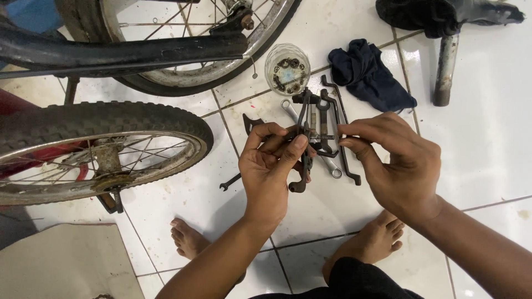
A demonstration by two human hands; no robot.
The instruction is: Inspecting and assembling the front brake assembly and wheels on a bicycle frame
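Note:
My left hand point(271, 166) grips a dark metal brake caliper point(305, 145) held upright above the white tiled floor. The caliper's curved arms hang below my fingers. My right hand point(396, 163) pinches the end of a thin bolt point(327, 137) that sticks sideways out of the caliper's middle. Below the hands, on the tiles, lie several wrenches point(339, 130) and spanners, partly hidden by my fingers.
Two bicycle wheels point(105, 152) lie at left, one behind a black frame tube point(122, 52). A glass jar point(287, 67) with small metal parts stands beyond the tools. A dark cloth point(368, 75) and a saddle on its post point(446, 61) lie at upper right. My bare feet point(188, 238) rest below.

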